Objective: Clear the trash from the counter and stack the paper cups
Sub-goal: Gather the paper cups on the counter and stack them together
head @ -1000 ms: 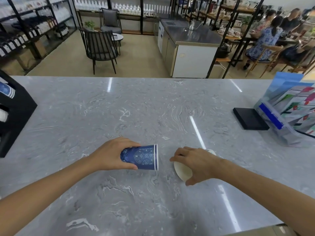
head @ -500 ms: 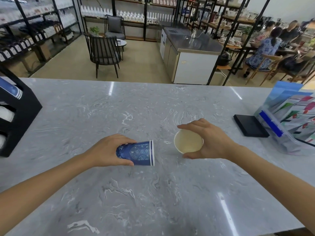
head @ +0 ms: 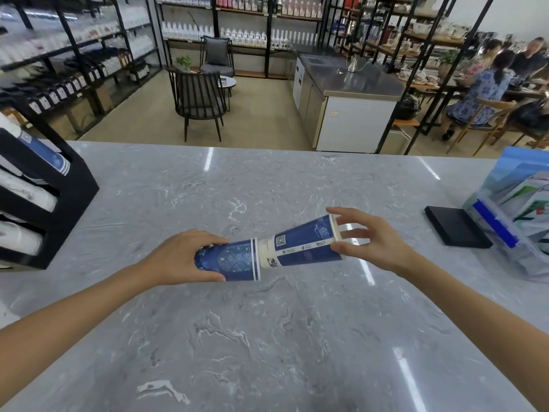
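Observation:
Two blue patterned paper cups lie sideways just above the grey marble counter [head: 267, 337]. My left hand [head: 181, 257] is shut on the left cup [head: 228, 260], whose open rim faces right. The right cup [head: 306, 243] points its white base into that rim, partly slid inside. My right hand [head: 365, 239] holds the right cup at its open rim, thumb under it and fingers spread above and inside the mouth.
A black cup dispenser [head: 38, 200] with stacked cups stands at the left edge. On the right lie a black flat box [head: 456, 226] and a clear holder of leaflets [head: 517, 215]. Chairs, shelves and seated people are beyond the counter.
My right hand turned its cup from mouth-up to sideways and pushed its base into the left cup's rim. My left hand kept its cup nearly still.

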### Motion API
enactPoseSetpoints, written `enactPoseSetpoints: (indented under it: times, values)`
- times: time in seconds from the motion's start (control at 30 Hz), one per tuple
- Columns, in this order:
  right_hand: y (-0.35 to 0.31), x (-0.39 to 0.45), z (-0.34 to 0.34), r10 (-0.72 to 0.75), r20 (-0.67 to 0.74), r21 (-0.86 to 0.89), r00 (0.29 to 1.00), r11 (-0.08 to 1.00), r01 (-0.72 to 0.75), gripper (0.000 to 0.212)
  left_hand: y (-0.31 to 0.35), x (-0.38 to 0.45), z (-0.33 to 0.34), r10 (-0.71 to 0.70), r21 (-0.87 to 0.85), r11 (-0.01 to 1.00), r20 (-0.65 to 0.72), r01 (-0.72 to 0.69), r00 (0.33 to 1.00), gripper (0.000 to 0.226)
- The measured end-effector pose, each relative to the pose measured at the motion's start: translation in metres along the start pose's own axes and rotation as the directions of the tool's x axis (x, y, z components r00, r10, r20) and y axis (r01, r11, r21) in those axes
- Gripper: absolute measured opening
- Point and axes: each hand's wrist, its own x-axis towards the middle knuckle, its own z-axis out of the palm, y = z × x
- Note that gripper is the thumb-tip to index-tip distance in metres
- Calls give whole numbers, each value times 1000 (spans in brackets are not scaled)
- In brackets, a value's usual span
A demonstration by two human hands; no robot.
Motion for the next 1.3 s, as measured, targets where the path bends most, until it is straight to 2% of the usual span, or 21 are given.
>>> enactPoseSetpoints:
  times: [0.23,0.43,0.73,0.97,1.3]
  values:
    - [-3,7,25,54,21,154,998,986,-56,66,2,-7,-12,-5,-5,1000,-68,5,998,75]
    - [-13,18,53,31,66,232,997,972,-45,61,11,-9,-20,35,-2,999,-109,-36,993,75]
    - [-26,43,92,-36,106,288,994,958,4,61,14,-16,-30,61,11,998,-151,-60,987,77]
    - [-46,57,113,-73,162,306,984,952,20,66,7,-33,-44,18,39,999,-149,-12,989,77]
    - [-72,74,139,-169,219,306,961,947,97,65,2,-60,-58,-36,28,999,-228,44,973,78]
